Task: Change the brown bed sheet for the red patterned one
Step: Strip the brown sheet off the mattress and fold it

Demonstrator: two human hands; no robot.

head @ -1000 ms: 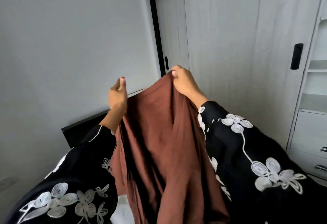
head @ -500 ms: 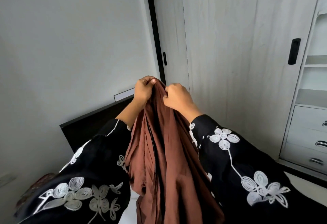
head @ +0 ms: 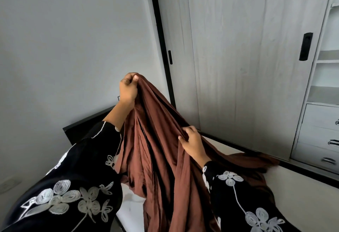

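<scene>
The brown bed sheet (head: 161,140) hangs in long folds in front of me, lifted off the bare white mattress (head: 302,202). My left hand (head: 128,88) is raised and pinches the sheet's top edge between thumb and fingers. Lower and to the right, my right hand (head: 192,143) grips a bunch of the same sheet. A tail of the sheet trails across the mattress toward the right. The red patterned sheet is not in view.
A black headboard (head: 88,125) stands against the grey wall on the left. A pale sliding wardrobe (head: 247,57) fills the back, with shelves and drawers (head: 321,140) at the right. The black bed frame edge (head: 293,167) runs along the wardrobe.
My hands were together at the sheet's top. The left hand has stayed high with the edge, while the right has slid down and outward along the fabric.
</scene>
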